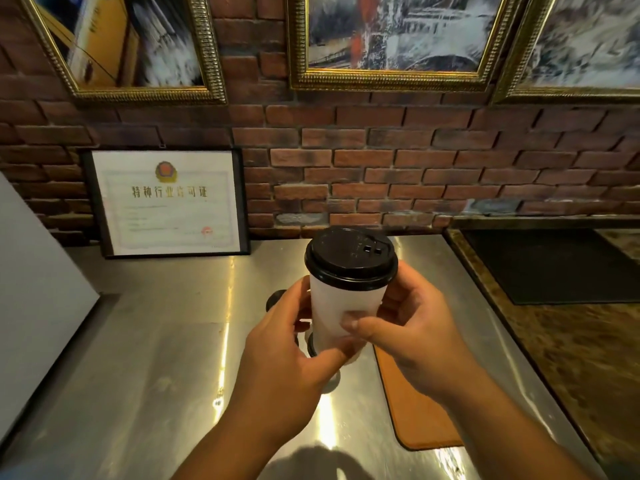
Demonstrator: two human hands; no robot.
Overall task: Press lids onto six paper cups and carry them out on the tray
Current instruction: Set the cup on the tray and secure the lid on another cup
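A white paper cup (341,303) with a black lid (349,259) on top is held upright above the steel counter, in the middle of the view. My left hand (287,355) grips its lower left side and my right hand (412,334) grips its right side, thumb across the front. Behind and below the cup, parts of other black lids (275,299) show between my hands; most of them are hidden. An orange-brown tray (419,414) lies on the counter under my right wrist.
The steel counter (156,358) runs to a brick wall. A framed certificate (166,202) leans against the wall at the back left. A brown stone counter with a black mat (554,265) is on the right. A grey panel (31,271) stands at the left.
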